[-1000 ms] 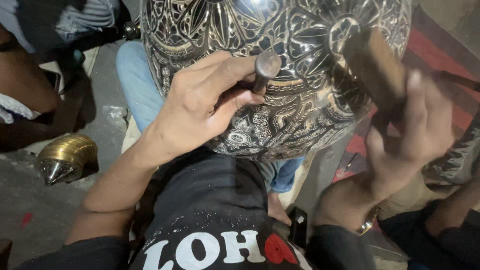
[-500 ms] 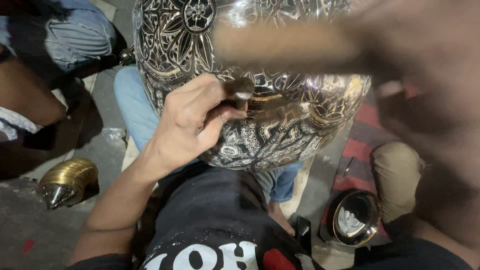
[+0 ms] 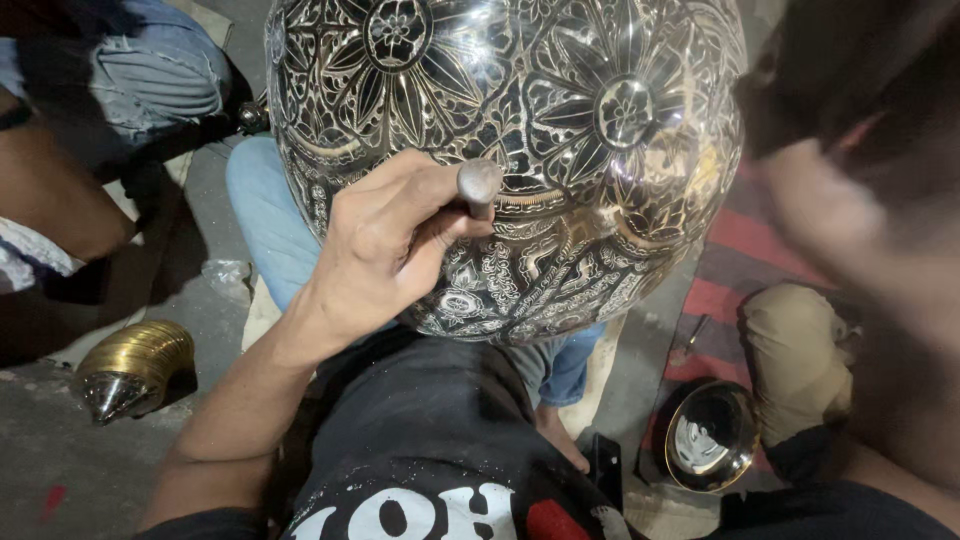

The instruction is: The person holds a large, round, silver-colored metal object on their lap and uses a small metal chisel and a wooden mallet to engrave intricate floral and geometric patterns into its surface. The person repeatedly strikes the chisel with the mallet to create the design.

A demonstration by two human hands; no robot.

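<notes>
Punch point(image 3: 478, 186) gripped in left hand point(image 3: 385, 245), tip pressed against engraved metal vessel point(image 3: 560, 120). Right hand point(image 3: 850, 220) raised, blurred; grip could not be told. Small bowl point(image 3: 710, 440) seen on floor.

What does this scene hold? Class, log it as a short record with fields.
left hand: grips a punch, its tip against the vessel
right hand: raised, blurred; what it holds cannot be told
vessel: large, round, engraved with flowers
floor left: brass cone
floor right: small bowl
</notes>
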